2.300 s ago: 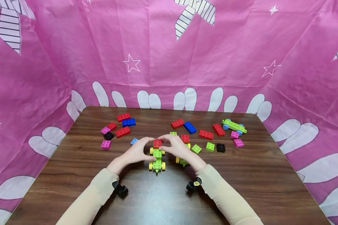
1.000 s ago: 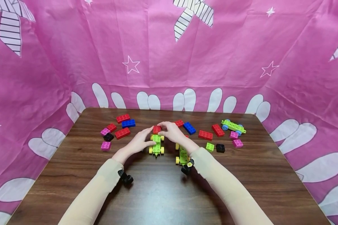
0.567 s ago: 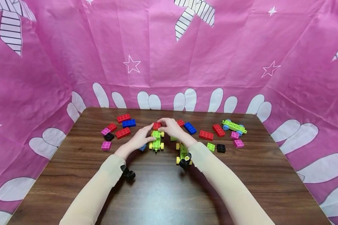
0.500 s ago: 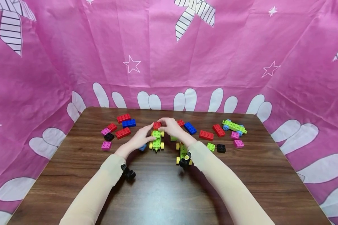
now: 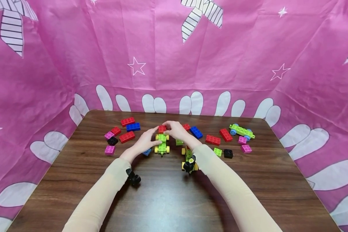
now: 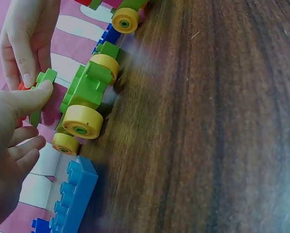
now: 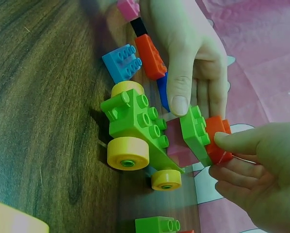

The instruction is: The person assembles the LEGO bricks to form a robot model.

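Observation:
A green toy car base with yellow wheels (image 5: 162, 149) stands mid-table between my hands. Over its far end rise a pink brick (image 7: 178, 145), a green brick (image 7: 194, 136) and a red brick (image 7: 215, 141), stacked. My left hand (image 5: 143, 141) pinches the stack from the left, thumb on the green brick. From the right, my right hand (image 5: 176, 131) grips the red brick with its thumb against the side. Part of a second yellow-wheeled car (image 5: 188, 154) is hidden below my right wrist. Near my left hand lies a light-blue brick (image 5: 147, 152).
Red, blue, pink and black bricks lie at the left, among them a pink brick (image 5: 110, 150). More are spread at the right, including a black brick (image 5: 228, 153). A green car with blue wheels (image 5: 242, 131) stands at the back right.
Since the oldest frame, both hands and the car between them have shifted away from me, towards the back of the table. Over the last half second they have hardly moved.

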The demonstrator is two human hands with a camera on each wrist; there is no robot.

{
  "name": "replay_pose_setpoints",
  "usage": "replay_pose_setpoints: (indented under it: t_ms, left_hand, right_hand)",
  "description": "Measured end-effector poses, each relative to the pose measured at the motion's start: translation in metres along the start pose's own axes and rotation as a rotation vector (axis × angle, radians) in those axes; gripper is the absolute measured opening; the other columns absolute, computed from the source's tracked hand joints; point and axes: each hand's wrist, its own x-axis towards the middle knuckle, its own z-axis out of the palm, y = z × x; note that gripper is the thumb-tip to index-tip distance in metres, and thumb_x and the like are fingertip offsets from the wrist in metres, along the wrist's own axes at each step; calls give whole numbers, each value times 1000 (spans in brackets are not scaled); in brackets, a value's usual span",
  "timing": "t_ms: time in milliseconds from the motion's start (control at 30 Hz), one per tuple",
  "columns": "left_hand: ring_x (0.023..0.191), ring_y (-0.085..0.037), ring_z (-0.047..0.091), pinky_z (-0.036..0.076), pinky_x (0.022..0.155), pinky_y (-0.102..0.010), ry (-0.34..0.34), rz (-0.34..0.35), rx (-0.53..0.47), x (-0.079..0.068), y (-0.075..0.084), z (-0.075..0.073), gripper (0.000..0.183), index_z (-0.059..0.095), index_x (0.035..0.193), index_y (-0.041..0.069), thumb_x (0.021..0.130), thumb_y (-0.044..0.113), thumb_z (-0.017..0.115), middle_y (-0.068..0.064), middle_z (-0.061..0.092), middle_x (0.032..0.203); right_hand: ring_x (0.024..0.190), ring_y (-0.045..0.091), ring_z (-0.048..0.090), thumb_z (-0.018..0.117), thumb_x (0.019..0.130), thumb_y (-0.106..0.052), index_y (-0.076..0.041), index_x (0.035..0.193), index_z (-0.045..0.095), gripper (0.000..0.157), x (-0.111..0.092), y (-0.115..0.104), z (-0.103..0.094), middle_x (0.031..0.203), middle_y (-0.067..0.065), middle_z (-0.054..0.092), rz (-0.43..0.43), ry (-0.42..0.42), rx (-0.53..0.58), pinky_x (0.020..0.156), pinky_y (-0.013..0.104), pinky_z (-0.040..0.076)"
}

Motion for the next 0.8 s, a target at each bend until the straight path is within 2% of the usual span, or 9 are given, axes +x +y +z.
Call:
replay_pose_setpoints:
  t_ms: [367,633,800]
  left_hand:
    - [130,-36,47,39,106,-52,40,-3,-39,-8,-5,-6,71,37,146,1,89,28,70,-21,48,142]
    - [121,-34,55,43,103,-50,107,53,-114,-17,-11,-14,51,50,134,-2,90,17,68,-20,58,130]
    - [113,-32,59,46,99,-49,123,87,-101,-24,-15,-18,39,60,122,-1,89,16,69,-17,64,120]
  right_hand:
    - [123,26,54,66,91,-16,-3,132,54,45,-6,-3,-3,132,13,58,20,9,36,102,41,45]
    - [122,27,55,66,91,-15,-2,133,54,45,-9,-5,-6,131,13,59,1,26,52,101,40,47]
    - [121,26,56,65,92,-15,-2,133,54,44,-10,-6,-6,131,13,60,-7,39,62,99,40,48]
